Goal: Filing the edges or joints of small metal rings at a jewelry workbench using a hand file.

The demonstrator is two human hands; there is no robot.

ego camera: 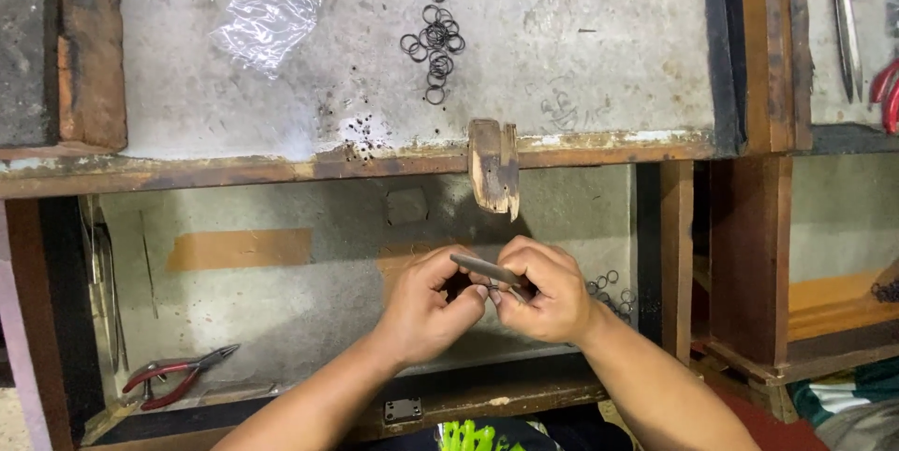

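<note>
My left hand (426,306) and my right hand (548,292) meet over the open lower tray of a worn workbench. Between them lies a thin grey metal tool (484,268), like tweezers or a rod, pinched by my right hand's fingers, with my left hand's fingertips at its lower part. Whatever small piece sits between the fingertips is too small to make out. A few dark wire rings (611,290) lie in the tray just right of my right hand. A cluster of several dark rings (434,44) rests on the grey bench top above.
A worn wooden bench peg (493,165) juts from the bench edge above my hands. Red-handled pliers (178,373) lie at the tray's lower left. A crumpled clear plastic bag (267,15) sits on the top. Tweezers (845,20) and red-handled tools (885,90) lie at right.
</note>
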